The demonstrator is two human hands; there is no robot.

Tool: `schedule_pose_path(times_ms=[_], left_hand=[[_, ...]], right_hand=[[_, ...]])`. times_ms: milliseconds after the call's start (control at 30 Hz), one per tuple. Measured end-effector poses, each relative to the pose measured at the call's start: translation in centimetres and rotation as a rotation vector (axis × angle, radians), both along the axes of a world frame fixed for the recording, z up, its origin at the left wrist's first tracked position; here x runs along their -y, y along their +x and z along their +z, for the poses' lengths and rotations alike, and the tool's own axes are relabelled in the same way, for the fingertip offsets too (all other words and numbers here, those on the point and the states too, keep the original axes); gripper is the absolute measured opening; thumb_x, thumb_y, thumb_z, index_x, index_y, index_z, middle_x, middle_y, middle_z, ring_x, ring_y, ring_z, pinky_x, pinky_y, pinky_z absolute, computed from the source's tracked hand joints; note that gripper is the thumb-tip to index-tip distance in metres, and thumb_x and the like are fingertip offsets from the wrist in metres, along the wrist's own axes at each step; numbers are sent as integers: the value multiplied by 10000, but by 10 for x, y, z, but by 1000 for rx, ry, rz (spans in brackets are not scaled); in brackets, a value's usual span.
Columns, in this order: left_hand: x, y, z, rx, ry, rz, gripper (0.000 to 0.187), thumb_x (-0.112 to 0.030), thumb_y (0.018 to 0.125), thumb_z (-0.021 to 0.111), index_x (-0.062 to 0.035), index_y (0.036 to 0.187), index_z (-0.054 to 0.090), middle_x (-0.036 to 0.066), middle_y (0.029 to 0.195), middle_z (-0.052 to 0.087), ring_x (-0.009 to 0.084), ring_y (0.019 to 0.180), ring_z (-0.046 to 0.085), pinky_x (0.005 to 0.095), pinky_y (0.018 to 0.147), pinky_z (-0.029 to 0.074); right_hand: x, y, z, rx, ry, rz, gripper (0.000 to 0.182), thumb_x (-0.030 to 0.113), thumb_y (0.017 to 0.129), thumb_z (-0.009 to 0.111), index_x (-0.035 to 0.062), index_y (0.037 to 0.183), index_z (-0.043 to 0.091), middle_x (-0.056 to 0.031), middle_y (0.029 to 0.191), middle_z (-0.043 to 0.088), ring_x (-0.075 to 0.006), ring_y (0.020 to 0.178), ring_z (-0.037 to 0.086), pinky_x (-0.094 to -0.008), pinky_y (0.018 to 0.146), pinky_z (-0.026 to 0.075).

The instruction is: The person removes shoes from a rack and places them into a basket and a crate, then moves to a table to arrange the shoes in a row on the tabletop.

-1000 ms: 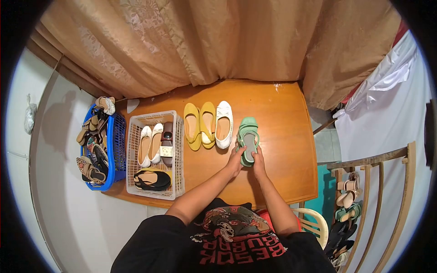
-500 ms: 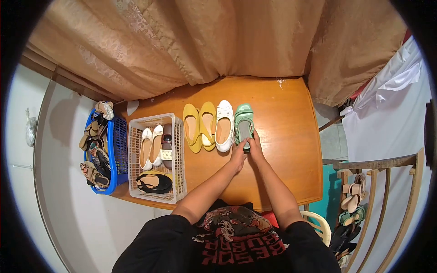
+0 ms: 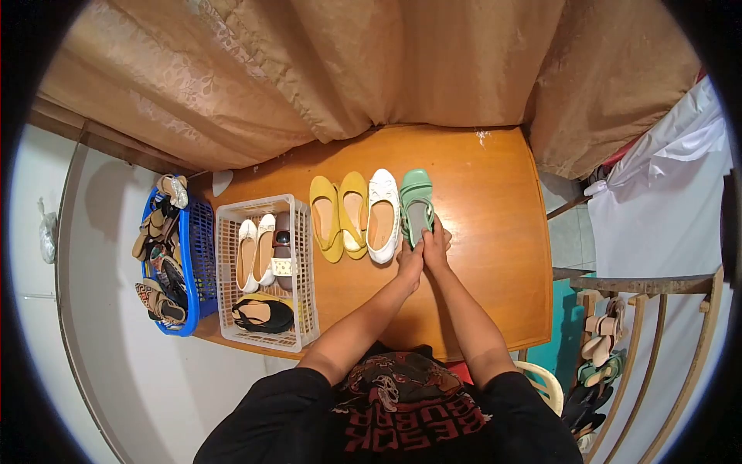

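A green strappy sandal (image 3: 417,189) is held over the wooden table (image 3: 487,294), its toe pointing away from me. My left hand (image 3: 410,263) grips it near the heel, with the thumb on the insole. From the other side my right hand (image 3: 436,246) closes on the heel end, its fingers partly hidden. Just left of the sandal lies one white flat shoe (image 3: 382,216). Beside that are a yellow slingback shoe (image 3: 353,216) and another yellow shoe (image 3: 325,220), all with toes facing the curtain.
A white plastic basket (image 3: 309,309) holds white flats, a brown slide and a black shoe. Left of it, a blue basket (image 3: 202,263) is piled with sandals. Brown curtains (image 3: 309,69) hang behind the table. A wooden rack (image 3: 657,286) with shoes stands at the right.
The sandal has shifted slightly and tilted between my hands. My right hand has moved up a little along its side. The other shoes stay in place.
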State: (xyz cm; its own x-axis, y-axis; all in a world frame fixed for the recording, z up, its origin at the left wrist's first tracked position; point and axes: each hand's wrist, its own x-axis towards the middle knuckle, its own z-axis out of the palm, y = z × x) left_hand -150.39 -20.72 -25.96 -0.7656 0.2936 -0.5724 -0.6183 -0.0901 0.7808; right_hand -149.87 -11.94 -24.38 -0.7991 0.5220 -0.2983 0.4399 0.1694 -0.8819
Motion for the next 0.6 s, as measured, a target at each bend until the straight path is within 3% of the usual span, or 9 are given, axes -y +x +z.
schedule_pose_path(times_ms=[67,167,200,333,400,433,500,567,600], left_hand=[[-2,-6,2,-9,-5,20,701,-325,980,524,-114,1558,188,184,1556,253,320,1439,191,434,1108,318],[-1,-16,-14,45,-24,49,730,-339,972,538,-120,1563,169,199,1559,215,332,1420,229,431,1098,326],[-3,-17,6,67,26,69,751,-354,966,541,-120,1566,153,219,1561,175,335,1418,231,429,1079,346],[-4,-23,-7,101,-26,57,764,-366,969,532,-114,1568,132,227,1573,139,332,1433,211,430,1059,376],[0,-25,-29,57,-48,-6,785,-386,971,520,-74,1565,113,215,1590,102,337,1448,186,418,1108,322],[1,-23,-18,55,-45,-4,785,-386,971,520,-74,1565,113,215,1590,102,337,1448,186,418,1108,322],[3,-20,15,86,-27,-44,805,-410,973,505,-19,1553,107,219,1606,84,352,1476,128,415,1179,188],[4,-19,-11,32,-152,-62,811,-425,973,490,21,1540,121,234,1607,105,356,1491,84,408,1204,82],[5,-17,-7,13,-159,-68,803,-428,971,485,25,1538,141,242,1603,130,344,1500,62,409,1207,87]], right_hand=[[-5,-5,-6,-39,-3,15,592,293,917,510,150,1479,392,-122,1452,470,-330,1227,335,-439,1117,168],[-16,-11,-13,-105,64,125,566,301,922,518,138,1457,435,-111,1448,480,-323,1204,356,-406,1107,208],[-16,-12,-10,-103,65,125,566,301,922,518,138,1457,435,-111,1448,480,-323,1204,356,-406,1107,208],[-12,-14,5,-59,-63,69,537,296,932,525,114,1434,474,-103,1447,487,-314,1220,364,-378,1109,235],[-12,-13,-4,-71,-67,74,529,291,940,522,94,1429,479,-103,1451,484,-314,1254,354,-377,1122,225],[-14,-12,-27,-141,-82,78,522,290,956,512,62,1423,473,-125,1453,480,-313,1297,332,-374,1136,217],[-16,-5,-37,-218,-94,95,516,288,972,503,29,1418,468,-147,1454,476,-312,1340,310,-371,1149,208],[-11,4,-24,-268,-138,14,534,284,1005,476,-71,1401,434,-220,1431,474,-299,1295,467,-368,1122,312],[-10,4,-28,-365,-504,-43,546,303,1013,482,-79,1399,431,-188,1420,484,-284,1299,457,-363,1117,316]])
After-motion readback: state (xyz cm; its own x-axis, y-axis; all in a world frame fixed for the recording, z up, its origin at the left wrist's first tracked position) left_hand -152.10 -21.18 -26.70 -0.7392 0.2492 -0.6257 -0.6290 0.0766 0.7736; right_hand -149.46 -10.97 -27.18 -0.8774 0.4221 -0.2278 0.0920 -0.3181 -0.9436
